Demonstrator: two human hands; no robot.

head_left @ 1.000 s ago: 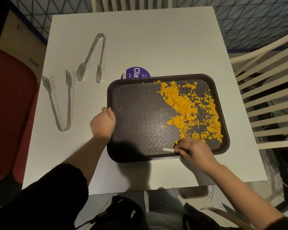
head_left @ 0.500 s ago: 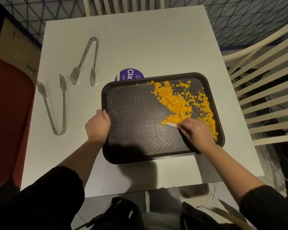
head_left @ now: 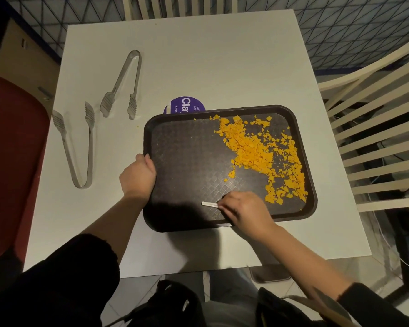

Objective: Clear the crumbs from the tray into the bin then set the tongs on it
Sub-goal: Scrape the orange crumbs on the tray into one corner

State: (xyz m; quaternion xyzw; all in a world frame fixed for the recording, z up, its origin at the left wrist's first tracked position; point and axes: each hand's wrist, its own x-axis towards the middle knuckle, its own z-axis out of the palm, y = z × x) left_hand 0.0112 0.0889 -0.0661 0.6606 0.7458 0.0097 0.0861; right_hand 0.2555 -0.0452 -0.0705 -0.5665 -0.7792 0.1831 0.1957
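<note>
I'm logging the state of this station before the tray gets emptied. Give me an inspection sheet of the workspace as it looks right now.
Surface: white table, a few stray specks near the tongs.
Job's things: dark tray flat on the table; orange crumbs heaped over its right half; two metal tongs lie on the table left of the tray; bin not in view.
Clutter: purple round sticker partly under the tray's far edge.
Hands: left hand grips the tray's left rim; right hand pinches a small white scraper over the tray's near part.
Cables: thin wires on the floor at right.
Surroundings: slatted chairs, red seat.
</note>
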